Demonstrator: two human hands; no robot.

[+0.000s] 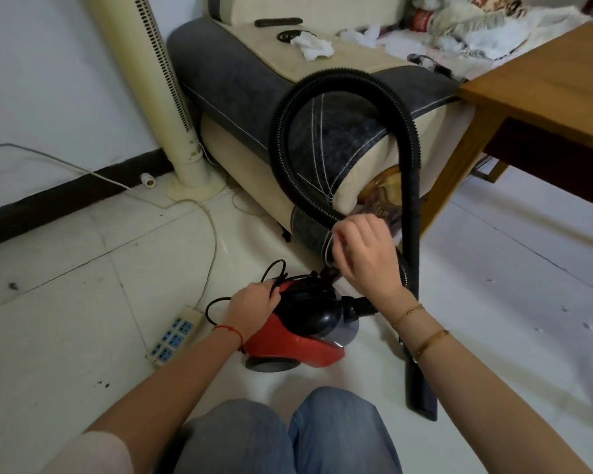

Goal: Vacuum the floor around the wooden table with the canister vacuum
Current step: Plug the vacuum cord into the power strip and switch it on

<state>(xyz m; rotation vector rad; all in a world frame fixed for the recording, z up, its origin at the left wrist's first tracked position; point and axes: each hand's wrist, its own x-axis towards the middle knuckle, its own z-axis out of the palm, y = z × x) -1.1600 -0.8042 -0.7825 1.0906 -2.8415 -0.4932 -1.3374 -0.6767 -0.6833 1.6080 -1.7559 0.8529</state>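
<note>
Red plastic and black trim mark the canister vacuum, which sits on the pale tiled floor just in front of the person's knees, near the lower corner of the grey and cream sofa. Its ribbed black hose arches up against the sofa's side and drops again on the right, ending in a dark nozzle that lies on the floor beside the right forearm. The left hand rests on the rear of the canister with its fingers curled round a loop of the black power cord. The right hand hovers over the top of the canister where the hose passes, fingers bent as if pinching something small there; what it pinches I cannot tell. A white power strip lies on the floor to the left of the machine, with no black plug visibly seated in it. The wooden table stands at the right edge, past the sofa corner, its leg on the floor well apart from the nozzle. By my reading the job is in its setup stage: cord being loosened, nothing plugged in, and all the floor round the table left to clean.
</note>
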